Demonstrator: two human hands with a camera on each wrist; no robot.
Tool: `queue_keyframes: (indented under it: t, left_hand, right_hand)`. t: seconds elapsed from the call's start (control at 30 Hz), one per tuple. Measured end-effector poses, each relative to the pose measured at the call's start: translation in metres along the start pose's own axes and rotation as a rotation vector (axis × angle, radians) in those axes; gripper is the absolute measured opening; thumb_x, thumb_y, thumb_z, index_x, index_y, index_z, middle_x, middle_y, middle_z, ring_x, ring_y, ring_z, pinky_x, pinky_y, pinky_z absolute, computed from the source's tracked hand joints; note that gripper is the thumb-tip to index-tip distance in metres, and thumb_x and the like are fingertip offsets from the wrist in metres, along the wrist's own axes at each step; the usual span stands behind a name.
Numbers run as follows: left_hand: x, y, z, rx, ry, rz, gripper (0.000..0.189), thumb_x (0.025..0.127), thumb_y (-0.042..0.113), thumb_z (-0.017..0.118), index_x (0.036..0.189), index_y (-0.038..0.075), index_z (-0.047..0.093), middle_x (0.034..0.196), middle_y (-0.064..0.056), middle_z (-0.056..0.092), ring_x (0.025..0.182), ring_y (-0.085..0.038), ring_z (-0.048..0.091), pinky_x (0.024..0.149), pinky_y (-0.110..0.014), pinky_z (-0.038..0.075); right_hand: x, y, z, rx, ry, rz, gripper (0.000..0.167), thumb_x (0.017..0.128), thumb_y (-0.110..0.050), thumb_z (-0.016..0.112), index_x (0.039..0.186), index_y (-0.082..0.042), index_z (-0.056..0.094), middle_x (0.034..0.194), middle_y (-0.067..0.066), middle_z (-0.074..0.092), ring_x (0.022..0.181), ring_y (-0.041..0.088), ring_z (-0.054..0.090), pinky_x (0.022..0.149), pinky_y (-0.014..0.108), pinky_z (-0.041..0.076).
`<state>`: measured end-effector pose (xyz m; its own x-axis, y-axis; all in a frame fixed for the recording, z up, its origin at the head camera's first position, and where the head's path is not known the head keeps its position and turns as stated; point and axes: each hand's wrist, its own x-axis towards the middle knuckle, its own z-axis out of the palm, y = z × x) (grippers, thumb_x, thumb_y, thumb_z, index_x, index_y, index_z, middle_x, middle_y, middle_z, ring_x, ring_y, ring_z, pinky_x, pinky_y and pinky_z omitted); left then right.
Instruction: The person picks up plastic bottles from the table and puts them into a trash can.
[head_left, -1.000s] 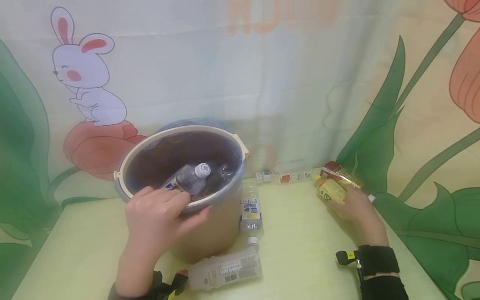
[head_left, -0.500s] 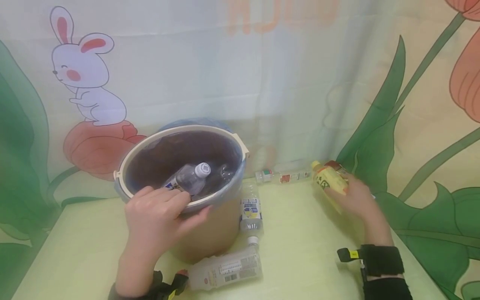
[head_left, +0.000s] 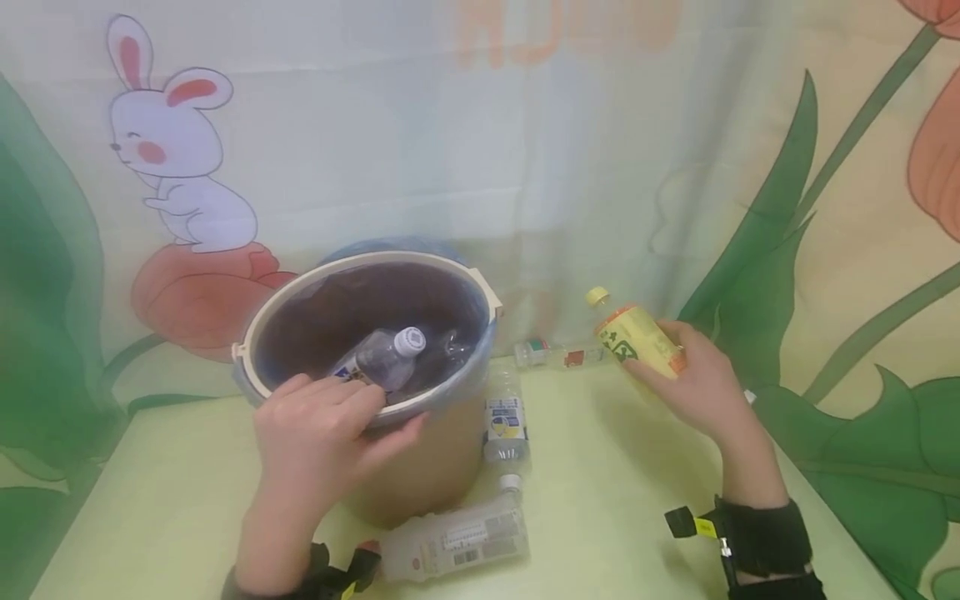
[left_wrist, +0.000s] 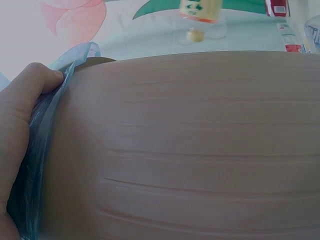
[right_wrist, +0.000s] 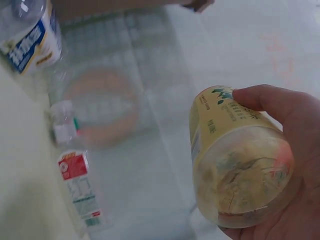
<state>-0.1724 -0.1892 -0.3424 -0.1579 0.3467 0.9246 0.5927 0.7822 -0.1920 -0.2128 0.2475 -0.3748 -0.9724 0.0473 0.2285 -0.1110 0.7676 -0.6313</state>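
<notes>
My left hand grips the front rim of a tan bin; its thumb lies over the blue bag liner in the left wrist view. A clear plastic bottle with a white cap lies inside, near the rim. Off to the right, my right hand holds a yellow-labelled plastic bottle by its lower part, raised above the table and tilted with its yellow cap up and left. The right wrist view shows the bottle's base with the thumb on the label.
Against the bin's right side lies a clear bottle with a blue-and-white label. A whitish bottle lies in front of the bin. Along the back curtain lies a slim clear bottle. A dark red packet shows in the left wrist view.
My right hand has lifted the yellow-labelled bottle off the back right of the table and moved it up and left. My left hand has stayed on the bin rim.
</notes>
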Motion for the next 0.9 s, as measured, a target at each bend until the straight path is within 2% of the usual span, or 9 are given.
queue_keyframes:
  t: [0.13, 0.27, 0.43, 0.53, 0.63, 0.9]
  left_hand:
    - [-0.001, 0.001, 0.001, -0.006, -0.002, 0.003, 0.062, 0.104, 0.057, 0.057, 0.060, 0.019, 0.036, 0.052, 0.007, 0.034, 0.043, -0.015, 0.032, 0.047, -0.036, 0.029]
    - [-0.002, 0.001, 0.000, -0.011, 0.001, -0.001, 0.062, 0.104, 0.057, 0.058, 0.060, 0.019, 0.035, 0.052, 0.007, 0.035, 0.043, -0.016, 0.032, 0.047, -0.036, 0.030]
    - [-0.002, 0.000, 0.000, -0.012, 0.001, -0.002, 0.061, 0.104, 0.057, 0.058, 0.061, 0.019, 0.036, 0.052, 0.006, 0.035, 0.043, -0.016, 0.032, 0.048, -0.037, 0.030]
    - [-0.001, 0.000, 0.000, -0.016, 0.002, -0.002, 0.062, 0.104, 0.057, 0.058, 0.061, 0.019, 0.035, 0.052, 0.006, 0.035, 0.043, -0.016, 0.031, 0.048, -0.037, 0.031]
    - [0.000, 0.000, -0.001, -0.016, 0.004, 0.000, 0.062, 0.104, 0.057, 0.057, 0.061, 0.019, 0.035, 0.052, 0.007, 0.035, 0.043, -0.016, 0.031, 0.048, -0.037, 0.031]
    - [0.000, 0.000, 0.000, -0.017, 0.003, 0.000, 0.062, 0.104, 0.057, 0.058, 0.061, 0.018, 0.036, 0.052, 0.006, 0.038, 0.044, -0.016, 0.032, 0.048, -0.036, 0.029]
  right_hand:
    - [-0.002, -0.020, -0.006, 0.010, 0.020, -0.064, 0.083, 0.099, -0.056, 0.075, 0.159, -0.006, 0.047, 0.133, 0.018, 0.063, 0.103, 0.032, 0.059, 0.075, 0.041, 0.048]
    - [0.008, -0.042, -0.014, 0.021, 0.021, -0.123, 0.080, 0.097, -0.056, 0.078, 0.156, -0.009, 0.052, 0.127, 0.014, 0.066, 0.096, 0.030, 0.061, 0.072, 0.042, 0.050]
    - [0.025, -0.067, -0.019, 0.022, -0.029, -0.149, 0.084, 0.094, -0.060, 0.079, 0.158, -0.013, 0.051, 0.122, 0.010, 0.066, 0.090, 0.028, 0.062, 0.069, 0.041, 0.054]
    - [0.037, -0.080, -0.021, 0.058, -0.072, -0.151, 0.085, 0.093, -0.060, 0.080, 0.160, -0.017, 0.050, 0.126, 0.007, 0.065, 0.093, 0.029, 0.062, 0.071, 0.042, 0.055]
    - [0.046, -0.096, -0.028, 0.044, -0.085, -0.172, 0.087, 0.093, -0.061, 0.080, 0.162, -0.019, 0.047, 0.128, 0.006, 0.064, 0.095, 0.029, 0.061, 0.071, 0.042, 0.054]
    - [0.065, -0.148, -0.047, -0.041, -0.042, -0.371, 0.075, 0.095, -0.048, 0.082, 0.157, -0.016, 0.055, 0.124, 0.005, 0.067, 0.096, 0.026, 0.059, 0.079, 0.044, 0.049]
